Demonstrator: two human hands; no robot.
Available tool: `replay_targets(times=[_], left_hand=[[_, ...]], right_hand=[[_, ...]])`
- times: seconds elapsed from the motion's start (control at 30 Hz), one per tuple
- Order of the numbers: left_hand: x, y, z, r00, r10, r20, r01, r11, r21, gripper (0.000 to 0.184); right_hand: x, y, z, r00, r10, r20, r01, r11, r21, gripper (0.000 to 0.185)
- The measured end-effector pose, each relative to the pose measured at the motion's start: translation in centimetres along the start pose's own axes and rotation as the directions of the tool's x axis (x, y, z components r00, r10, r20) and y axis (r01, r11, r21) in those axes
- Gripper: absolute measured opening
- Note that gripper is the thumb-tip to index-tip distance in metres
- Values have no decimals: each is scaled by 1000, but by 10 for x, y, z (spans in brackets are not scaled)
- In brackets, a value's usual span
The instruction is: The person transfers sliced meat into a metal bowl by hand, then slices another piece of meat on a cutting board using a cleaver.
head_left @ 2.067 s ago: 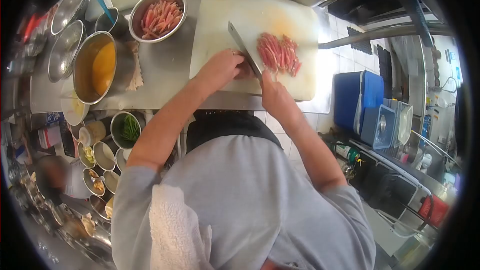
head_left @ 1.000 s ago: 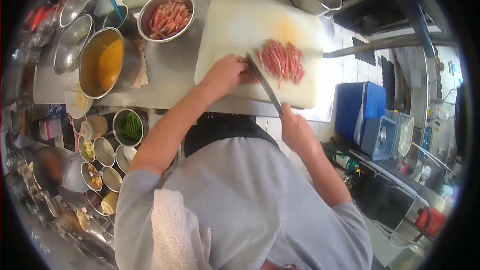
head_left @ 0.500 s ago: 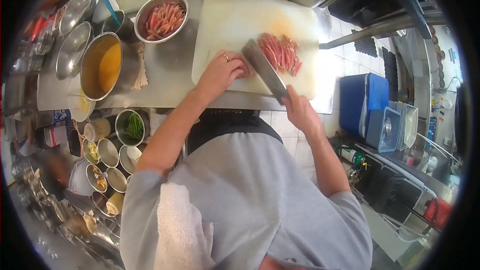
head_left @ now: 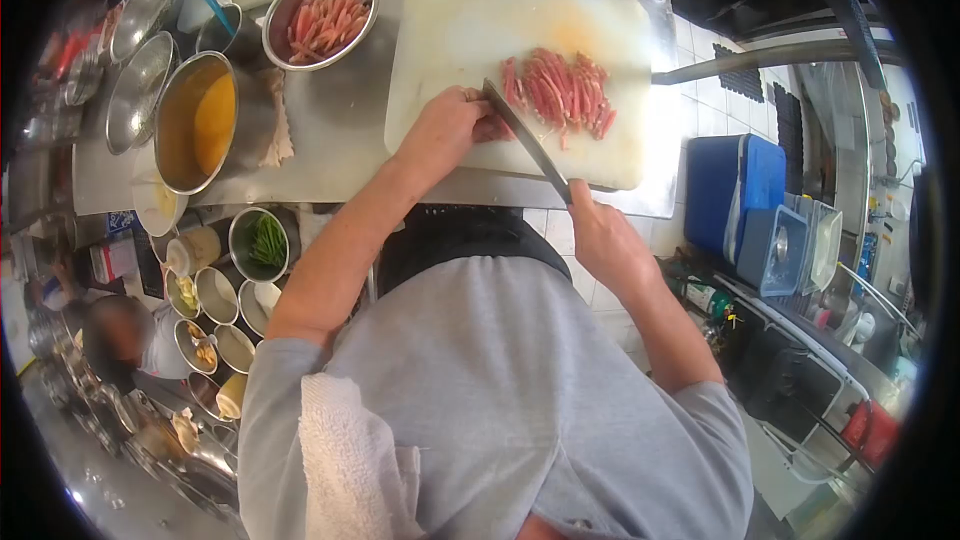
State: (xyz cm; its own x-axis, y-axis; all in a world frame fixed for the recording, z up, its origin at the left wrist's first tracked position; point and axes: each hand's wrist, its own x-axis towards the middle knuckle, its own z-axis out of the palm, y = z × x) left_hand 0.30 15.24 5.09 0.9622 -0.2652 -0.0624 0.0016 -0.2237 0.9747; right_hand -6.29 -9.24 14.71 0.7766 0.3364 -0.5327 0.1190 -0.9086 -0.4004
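Note:
My right hand (head_left: 606, 238) is wrapped round the handle of a cleaver (head_left: 528, 142), whose blade stands nearly edge-on to me and slants up to the left. Close beside the blade, the curled fingers of my left hand (head_left: 448, 125) press a piece of raw meat (head_left: 490, 128) down on the white cutting board (head_left: 440, 35). The meat is mostly hidden under that hand. Right of the blade lies a loose pile of thin pink meat strips (head_left: 562, 90).
A steel bowl of cut meat strips (head_left: 328, 24) stands left of the board. Farther left are a pot of orange liquid (head_left: 212, 125) and steel bowls (head_left: 142, 90). Below the counter edge sits a container of chopped greens (head_left: 266, 240). Another person (head_left: 150, 340) is at lower left.
The cleaver has turned from showing its broad face to nearly edge-on. My left hand has rolled over and now covers more of the meat. The view has shifted slightly.

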Motion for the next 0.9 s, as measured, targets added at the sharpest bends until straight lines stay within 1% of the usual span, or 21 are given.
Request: replay_targets(times=[0.03, 0.07, 0.1, 0.13, 0.2, 0.23, 0.3, 0.33, 0.4, 0.43, 0.5, 0.53, 0.6, 0.63, 0.7, 0.73, 0.8, 0.83, 0.9], left_hand=[[0, 1, 1, 995, -100, 5, 99, 974, -204, 16], [0, 1, -1, 999, 31, -8, -31, 999, 36, 16], [1, 2, -4, 987, 163, 13, -160, 948, 274, 15], [2, 2, -7, 956, 286, 63, -279, 825, 492, 15], [3, -2, -9, 958, 267, 105, -282, 813, 509, 21], [3, -3, -11, 957, 259, 129, -288, 805, 519, 25], [4, -3, -8, 972, 218, 86, -234, 885, 402, 25], [3, -5, -7, 980, 188, 62, -197, 920, 339, 26], [2, -9, -7, 969, 237, 72, -242, 845, 476, 25], [4, -11, -10, 961, 264, 85, -267, 795, 545, 24], [2, -17, -12, 968, 223, 113, -247, 784, 570, 23], [3, -19, -14, 970, 211, 120, -241, 773, 586, 23], [1, -21, -14, 956, 261, 134, -291, 785, 547, 21], [4, -21, -15, 947, 292, 134, -318, 789, 526, 20], [3, -21, -16, 920, 373, 118, -371, 738, 563, 19], [1, -21, -15, 907, 408, 100, -386, 716, 581, 19], [-3, -19, -13, 935, 343, 86, -332, 767, 549, 18], [-2, -16, -13, 946, 314, 83, -308, 788, 534, 18], [-4, -11, -11, 950, 307, 54, -283, 778, 561, 19]], right_hand=[[7, 1, 6, 996, -65, -60, 65, 998, -3, 20], [21, 3, 18, 984, -128, -121, 128, 992, -6, 25], [33, 2, 25, 965, -188, -183, 189, 982, -13, 31], [43, -1, 25, 962, -198, -186, 198, 980, -21, 32], [56, -8, 26, 956, -221, -190, 219, 975, -32, 34], [48, -7, 25, 972, -181, -150, 178, 984, -29, 34], [26, -1, 17, 992, -106, -76, 102, 994, -44, 33], [26, 3, 14, 993, -96, -67, 92, 994, -61, 32], [24, 6, 21, 997, -67, -41, 64, 995, -71, 30], [40, 4, 30, 983, -147, -114, 142, 989, -52, 32], [81, 5, 45, 923, -280, -264, 282, 959, -30, 35], [89, 6, 43, 933, -262, -249, 264, 964, -24, 35], [90, 10, 41, 954, -201, -221, 207, 978, 2, 33], [79, 16, 39, 956, -171, -237, 185, 982, 36, 30], [47, 34, 36, 960, -122, -253, 151, 983, 99, 22], [47, 42, 30, 948, -156, -278, 184, 980, 81, 19], [40, 52, 25, 927, -198, -319, 230, 971, 64, 12], [41, 42, 16, 932, -179, -314, 201, 979, 39, 14], [45, 14, 2, 942, -132, -309, 137, 991, -5, 16]])
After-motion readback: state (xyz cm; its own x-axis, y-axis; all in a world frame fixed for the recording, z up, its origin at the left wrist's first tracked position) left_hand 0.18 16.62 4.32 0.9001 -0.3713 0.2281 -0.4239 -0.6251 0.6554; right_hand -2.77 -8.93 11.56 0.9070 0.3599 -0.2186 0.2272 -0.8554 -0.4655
